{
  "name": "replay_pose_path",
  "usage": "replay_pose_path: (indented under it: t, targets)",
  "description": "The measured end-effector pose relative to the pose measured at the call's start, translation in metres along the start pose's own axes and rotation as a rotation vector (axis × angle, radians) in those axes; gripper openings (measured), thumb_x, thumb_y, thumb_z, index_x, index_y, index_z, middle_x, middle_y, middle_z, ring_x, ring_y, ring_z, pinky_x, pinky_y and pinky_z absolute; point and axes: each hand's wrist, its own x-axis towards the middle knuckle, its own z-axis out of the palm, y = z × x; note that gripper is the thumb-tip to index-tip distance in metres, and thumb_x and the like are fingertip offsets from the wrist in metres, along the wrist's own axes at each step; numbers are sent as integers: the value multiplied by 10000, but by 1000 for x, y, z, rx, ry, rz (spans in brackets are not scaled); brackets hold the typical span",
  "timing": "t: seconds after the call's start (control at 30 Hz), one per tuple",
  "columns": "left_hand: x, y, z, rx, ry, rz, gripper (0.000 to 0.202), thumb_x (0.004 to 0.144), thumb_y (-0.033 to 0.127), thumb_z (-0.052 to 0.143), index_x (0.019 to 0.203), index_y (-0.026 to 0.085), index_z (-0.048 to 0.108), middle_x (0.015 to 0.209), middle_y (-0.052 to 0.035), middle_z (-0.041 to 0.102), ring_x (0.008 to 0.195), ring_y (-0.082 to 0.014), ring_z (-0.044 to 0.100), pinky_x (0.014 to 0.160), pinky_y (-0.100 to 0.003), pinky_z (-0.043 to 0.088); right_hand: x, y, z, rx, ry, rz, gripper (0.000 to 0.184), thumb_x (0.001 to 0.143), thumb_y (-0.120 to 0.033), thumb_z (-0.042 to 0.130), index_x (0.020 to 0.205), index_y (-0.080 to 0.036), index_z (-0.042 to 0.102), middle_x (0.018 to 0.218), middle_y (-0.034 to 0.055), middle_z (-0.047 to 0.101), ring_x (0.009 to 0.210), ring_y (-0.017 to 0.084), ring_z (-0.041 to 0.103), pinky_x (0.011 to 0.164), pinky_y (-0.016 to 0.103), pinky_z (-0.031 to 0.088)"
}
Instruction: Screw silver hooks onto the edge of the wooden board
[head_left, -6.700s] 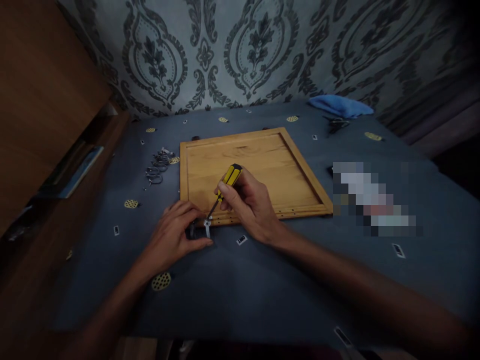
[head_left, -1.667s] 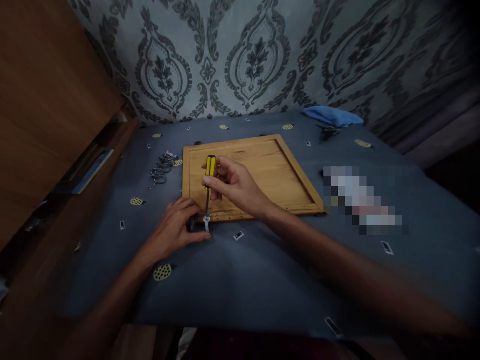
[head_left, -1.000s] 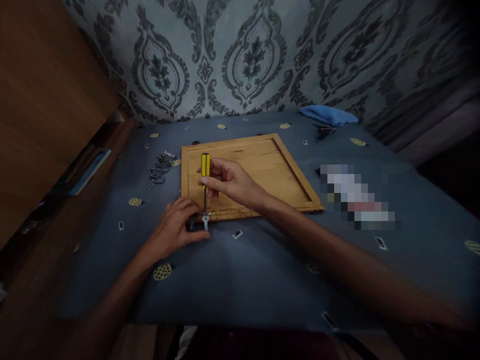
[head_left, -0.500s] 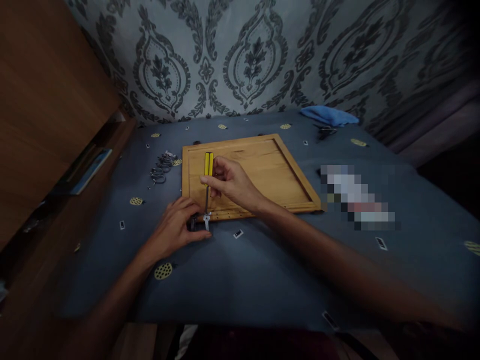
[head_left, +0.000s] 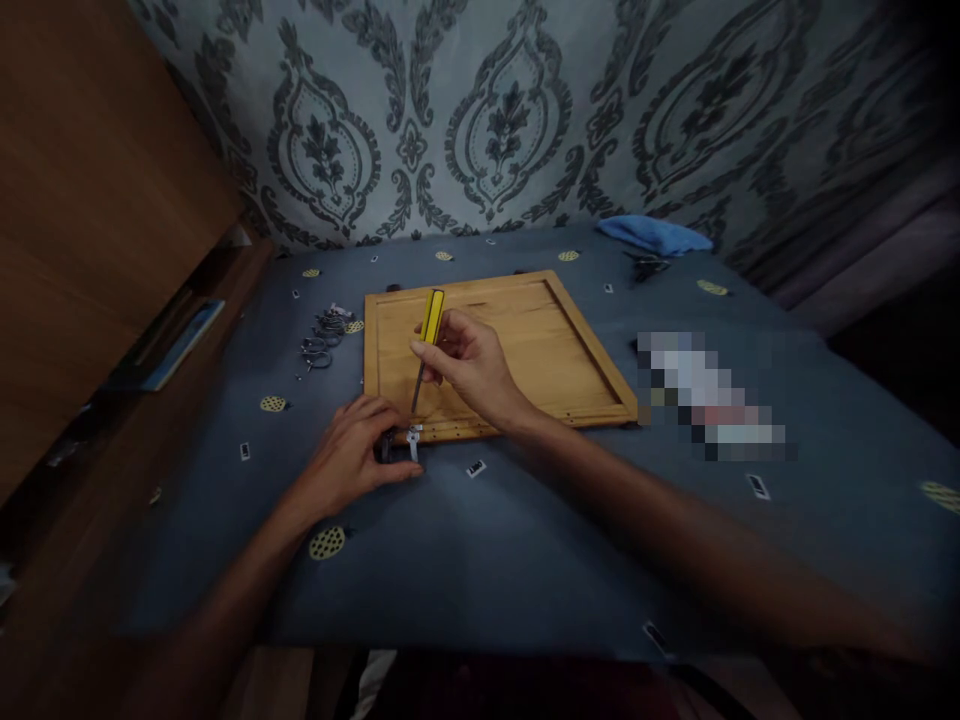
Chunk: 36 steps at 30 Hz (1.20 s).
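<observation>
A framed wooden panel [head_left: 480, 350] lies on the cloth, with small holes along its near edge. At that edge's left end sits a small shiny metal bracket [head_left: 413, 440] with a dark part beside it. My left hand [head_left: 352, 450] is closed around the bracket, thumb in front and fingers resting over the panel's corner. My right hand [head_left: 469, 360] grips a screwdriver [head_left: 431, 318] by its yellow and black handle. The screwdriver leans to the right, its tip just above the bracket and apart from it.
Several loose metal fittings [head_left: 324, 335] lie left of the panel. A blue cloth [head_left: 652, 234] and a dark tool [head_left: 645, 265] are at the back right. A pixelated item [head_left: 709, 395] lies right of the panel. A wooden cabinet [head_left: 112, 200] stands at the left.
My right hand has lifted the screwdriver off the bracket and tilted its handle to the right. My left hand stays at the bracket.
</observation>
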Motion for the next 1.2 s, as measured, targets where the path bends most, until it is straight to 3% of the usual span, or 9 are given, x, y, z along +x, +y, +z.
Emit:
replay_pose_path:
  t: [0.17,0.23,0.4,0.63,0.73,0.87,0.97,1.07,1.2]
  targets:
    - [0,0,1,0,6,-3,402,813,478,864,1135,267,749,1051,-29,715,1046,-271,634,925,-398,458,13,19,-1,-326,-74,65,211,914,-377,668,854,-193,583,746,-25,563,642,132,551,569,256,465]
    - [1,0,0,-10,-1,-2,392,817,467,863,1135,269,749,1071,-31,718,1056,-271,636,940,-401,461,20,27,2,-388,-62,79,149,886,-295,691,947,-169,640,754,-18,587,679,148,563,604,264,450]
    - [1,0,-1,-19,-3,-13,383,788,447,892,1086,253,750,1057,-32,717,1040,-269,636,931,-407,463,27,39,12,-513,-83,103,453,853,-209,715,1286,-138,602,804,-18,635,725,169,584,672,285,436]
    - [0,0,0,-7,2,-7,333,807,439,871,1054,252,748,1092,-44,716,1086,-283,632,959,-428,475,27,37,24,-633,-232,55,204,822,-143,754,996,-184,656,824,-22,669,757,155,608,675,259,405]
    - [1,0,-1,10,0,-9,319,803,431,874,1025,240,745,1083,-49,718,1070,-283,633,945,-422,475,27,32,23,-691,-234,25,176,837,-140,755,978,-184,658,875,0,694,796,169,627,692,265,422]
    - [1,1,-1,33,-3,-14,338,806,467,863,1004,222,739,1048,-56,712,1034,-279,627,915,-413,479,0,16,13,-759,-182,-54,91,981,-189,630,1051,-154,675,1062,95,715,950,214,667,826,331,487]
    - [1,1,0,24,13,5,340,805,455,871,1026,234,736,1060,-49,706,1052,-282,626,910,-402,468,-42,3,-2,-774,-258,-150,155,1032,-224,566,1048,-161,706,1034,99,733,935,208,701,814,324,532]
    - [1,2,0,22,19,8,342,803,434,879,1048,244,734,1016,-33,694,1013,-272,628,883,-388,458,-80,-4,-17,-878,-364,-446,244,1060,-205,499,1175,-153,708,1191,136,749,1030,217,738,840,332,593]
    - [0,4,1,13,12,-5,331,815,410,874,1059,241,727,1016,-26,688,1013,-261,622,890,-389,452,-98,-4,-25,-1006,-460,-438,330,1036,-176,523,1337,-151,655,1355,157,707,1121,240,739,884,389,632]
